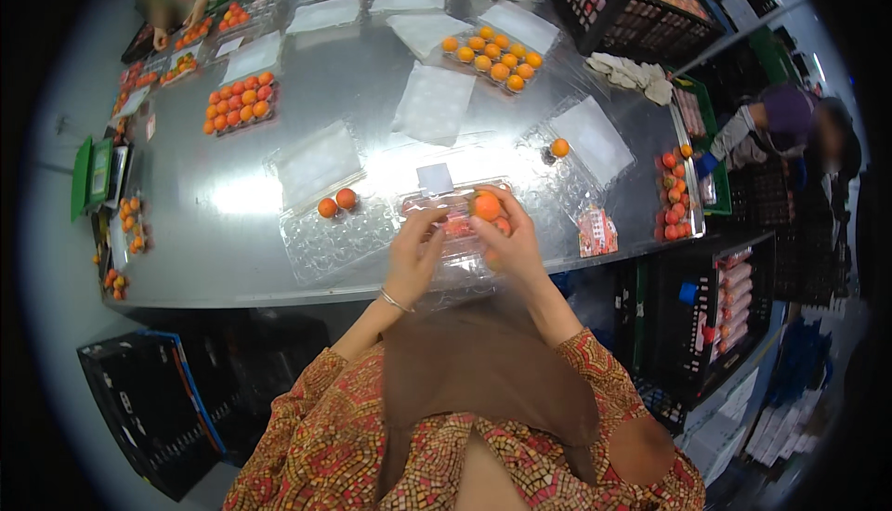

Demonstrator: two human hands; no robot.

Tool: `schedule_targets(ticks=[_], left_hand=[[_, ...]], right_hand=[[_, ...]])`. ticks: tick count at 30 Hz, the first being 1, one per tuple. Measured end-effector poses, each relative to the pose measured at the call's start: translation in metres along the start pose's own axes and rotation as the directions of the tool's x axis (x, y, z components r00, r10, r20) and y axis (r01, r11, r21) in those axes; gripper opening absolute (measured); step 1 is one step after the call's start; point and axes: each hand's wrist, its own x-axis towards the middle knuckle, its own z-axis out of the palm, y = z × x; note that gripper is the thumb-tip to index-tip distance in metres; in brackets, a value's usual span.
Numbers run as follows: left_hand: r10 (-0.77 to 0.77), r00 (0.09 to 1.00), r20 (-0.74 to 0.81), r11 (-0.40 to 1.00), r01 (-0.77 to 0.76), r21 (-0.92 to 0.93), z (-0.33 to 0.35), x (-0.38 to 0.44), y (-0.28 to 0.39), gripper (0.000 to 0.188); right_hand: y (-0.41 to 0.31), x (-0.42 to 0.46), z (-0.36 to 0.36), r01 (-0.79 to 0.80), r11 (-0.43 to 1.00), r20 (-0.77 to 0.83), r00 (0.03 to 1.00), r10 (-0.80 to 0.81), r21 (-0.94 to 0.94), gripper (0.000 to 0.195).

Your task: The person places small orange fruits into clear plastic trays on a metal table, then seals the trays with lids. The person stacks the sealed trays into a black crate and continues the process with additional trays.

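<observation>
My right hand (512, 232) has its thumb and fingers closed around an orange-red tomato (486, 205), with more tomatoes just below it. Across from it my left hand (416, 253) is spread, its fingertips near the edge of a clear plastic punnet (456, 225) with a printed red label; whether they touch it cannot be told. Two tomatoes (336, 203) sit in an open clear clamshell tray (341, 239) to the left. Another open clamshell (571, 162), at the right, bears a single orange tomato (559, 147). A small pale square (435, 179) lies behind the punnet.
Filled trays of orange tomatoes (498, 58) and red tomatoes (239, 103) stand farther back on the metal table (188, 232). A printed packet (596, 231) lies near the front edge. A black crate (627, 9) and a cloth (631, 75) are at back right. People work at upper left and right.
</observation>
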Motion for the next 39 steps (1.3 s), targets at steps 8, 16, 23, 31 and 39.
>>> schedule_targets(ticks=[8, 16, 23, 31, 39], left_hand=[[-0.315, 0.949, -0.003, 0.758, 0.25, -0.602, 0.015, 0.001, 0.03, 0.041], [-0.328, 0.944, -0.021, 0.511, 0.159, -0.845, 0.02, 0.002, 0.033, 0.055], [-0.212, 0.974, -0.074, 0.726, 0.106, -0.68, 0.011, 0.004, 0.038, 0.058], [-0.181, 0.982, -0.059, 0.663, 0.077, -0.745, -0.003, 0.005, 0.029, 0.05], [-0.243, 0.97, 0.03, 0.363, 0.12, -0.924, -0.023, 0.001, 0.008, 0.051]], right_hand=[[-0.001, 0.012, 0.004, 0.411, 0.736, 0.29, 0.91, -0.297, -0.537, 0.048], [0.009, 0.01, -0.017, -0.182, 0.983, 0.22, 0.96, 0.174, 0.014, 0.048], [0.009, 0.008, -0.016, -0.45, 0.774, 0.23, 0.893, 0.387, 0.445, 0.035], [-0.004, -0.002, -0.009, -0.427, 0.811, 0.238, 0.903, 0.358, 0.4, 0.043], [-0.001, -0.014, -0.01, -0.377, 0.854, 0.217, 0.923, 0.317, 0.357, 0.045]])
